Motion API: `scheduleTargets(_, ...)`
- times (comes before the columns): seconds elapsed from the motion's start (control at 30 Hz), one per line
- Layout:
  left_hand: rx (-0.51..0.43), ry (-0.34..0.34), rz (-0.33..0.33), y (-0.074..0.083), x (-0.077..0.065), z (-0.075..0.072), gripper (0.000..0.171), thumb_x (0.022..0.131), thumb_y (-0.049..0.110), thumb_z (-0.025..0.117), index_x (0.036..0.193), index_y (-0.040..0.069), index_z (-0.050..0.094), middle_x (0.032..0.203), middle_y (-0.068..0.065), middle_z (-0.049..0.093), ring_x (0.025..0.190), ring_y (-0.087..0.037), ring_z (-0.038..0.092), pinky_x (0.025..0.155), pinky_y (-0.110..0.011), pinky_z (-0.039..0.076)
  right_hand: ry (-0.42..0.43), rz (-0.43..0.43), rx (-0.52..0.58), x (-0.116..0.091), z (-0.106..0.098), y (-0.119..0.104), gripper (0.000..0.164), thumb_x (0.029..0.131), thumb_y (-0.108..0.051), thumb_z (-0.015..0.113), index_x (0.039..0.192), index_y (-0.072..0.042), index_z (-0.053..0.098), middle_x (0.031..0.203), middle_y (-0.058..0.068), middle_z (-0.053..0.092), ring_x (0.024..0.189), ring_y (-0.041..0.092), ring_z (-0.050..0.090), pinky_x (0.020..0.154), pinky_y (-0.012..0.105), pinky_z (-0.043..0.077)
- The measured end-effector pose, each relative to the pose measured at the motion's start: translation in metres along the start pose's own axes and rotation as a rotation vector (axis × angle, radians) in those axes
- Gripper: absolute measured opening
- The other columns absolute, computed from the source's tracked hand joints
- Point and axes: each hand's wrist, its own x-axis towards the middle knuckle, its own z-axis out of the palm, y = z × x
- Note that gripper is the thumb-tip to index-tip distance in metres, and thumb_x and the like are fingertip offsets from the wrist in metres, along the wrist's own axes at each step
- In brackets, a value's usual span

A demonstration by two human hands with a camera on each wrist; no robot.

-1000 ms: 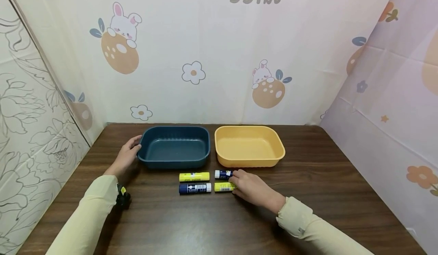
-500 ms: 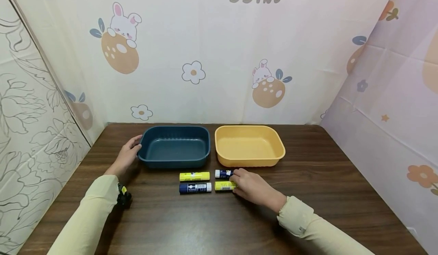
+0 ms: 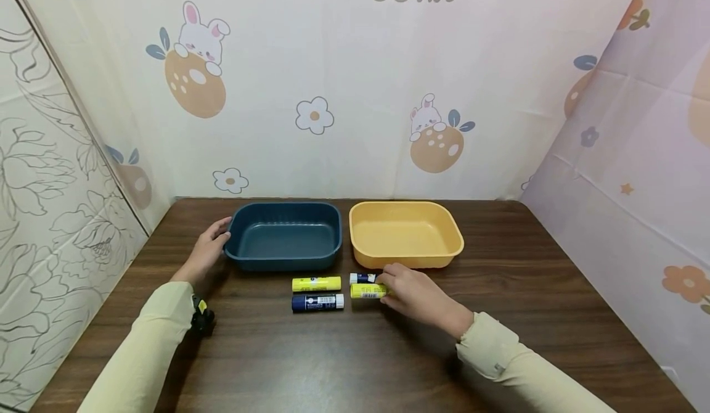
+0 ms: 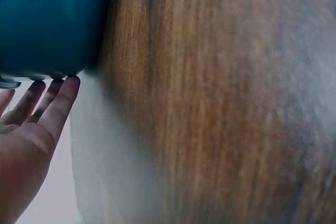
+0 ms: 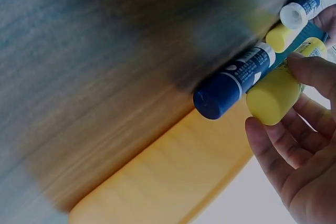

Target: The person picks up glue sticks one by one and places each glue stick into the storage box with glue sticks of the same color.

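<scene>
My right hand [image 3: 415,293] pinches a yellow glue stick [image 3: 366,291] between thumb and fingers; in the right wrist view that glue stick [image 5: 275,95] is raised off the table. Just behind it lies a dark blue glue stick [image 3: 362,278] with a white end, partly hidden by the hand. To the left, another yellow glue stick [image 3: 316,284] lies in front of the teal bin, with a second dark blue glue stick [image 3: 317,302] nearer to me. My left hand [image 3: 204,256] touches the left side of the teal bin [image 3: 284,264], its fingertips [image 4: 72,81] against the wall.
A yellow bin [image 3: 407,261] stands right of the teal one, a narrow gap between them. Both are on a dark wooden table [image 3: 310,363]. A patterned cloth [image 3: 355,166] hangs behind the table, with others at the sides.
My right hand has taken the near yellow glue stick up and away from me, so it now overlaps the dark blue one in the head view. The left hand has stayed at the teal bin.
</scene>
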Motion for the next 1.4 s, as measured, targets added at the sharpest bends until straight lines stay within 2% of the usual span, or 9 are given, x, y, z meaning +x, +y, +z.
scheduleTargets(0.4, -0.015, -0.001, -0.017, 0.006, -0.001, 0.0, 0.052, 0.105, 0.019, 0.028, 0.152, 0.004, 0.015, 0.15, -0.03, 0.019, 0.133, -0.044, 0.025, 0.103, -0.059, 0.03, 0.035, -0.039, -0.028, 0.008, -0.014, 0.006, 0.026, 0.077, -0.017, 0.08, 0.096, -0.006, 0.066, 0.089, 0.001, 0.055, 0.077, 0.013, 0.053, 0.063, 0.028, 0.05)
scheduleTargets(0.73, -0.019, -0.008, -0.017, 0.005, -0.001, 0.0, 0.052, 0.105, 0.019, 0.028, 0.152, 0.003, 0.014, 0.151, -0.03, 0.017, 0.135, -0.044, 0.023, 0.103, -0.06, 0.029, 0.016, -0.023, -0.022, 0.015, -0.024, 0.014, 0.025, 0.078, -0.015, 0.079, 0.099, -0.007, 0.067, 0.088, -0.001, 0.054, 0.077, 0.012, 0.051, 0.064, 0.027, 0.049)
scheduleTargets(0.97, -0.017, -0.005, -0.012, 0.003, 0.003, -0.001, 0.052, 0.105, 0.02, 0.029, 0.152, 0.004, 0.016, 0.15, -0.029, 0.02, 0.134, -0.043, 0.025, 0.103, -0.059, 0.03, 0.048, 0.032, -0.006, 0.017, -0.036, 0.022, 0.024, 0.079, -0.015, 0.078, 0.099, -0.007, 0.068, 0.087, -0.002, 0.054, 0.076, 0.011, 0.051, 0.061, 0.027, 0.048)
scheduleTargets(1.17, -0.019, -0.001, -0.005, 0.003, 0.001, -0.002, 0.052, 0.105, 0.02, 0.029, 0.152, 0.003, 0.016, 0.149, -0.031, 0.02, 0.133, -0.044, 0.026, 0.102, -0.059, 0.031, 0.045, 0.034, -0.044, 0.02, -0.043, 0.033, 0.026, 0.077, -0.015, 0.079, 0.099, -0.006, 0.068, 0.088, 0.0, 0.056, 0.077, 0.013, 0.053, 0.063, 0.028, 0.05)
scheduleTargets(1.4, -0.02, -0.01, -0.01, 0.001, 0.0, -0.001, 0.052, 0.105, 0.02, 0.029, 0.152, 0.004, 0.015, 0.149, -0.031, 0.021, 0.132, -0.044, 0.028, 0.102, -0.058, 0.032, 0.046, 0.074, -0.041, 0.024, -0.047, 0.051, 0.027, 0.076, -0.013, 0.08, 0.098, -0.002, 0.069, 0.089, 0.004, 0.058, 0.079, 0.017, 0.055, 0.067, 0.033, 0.051)
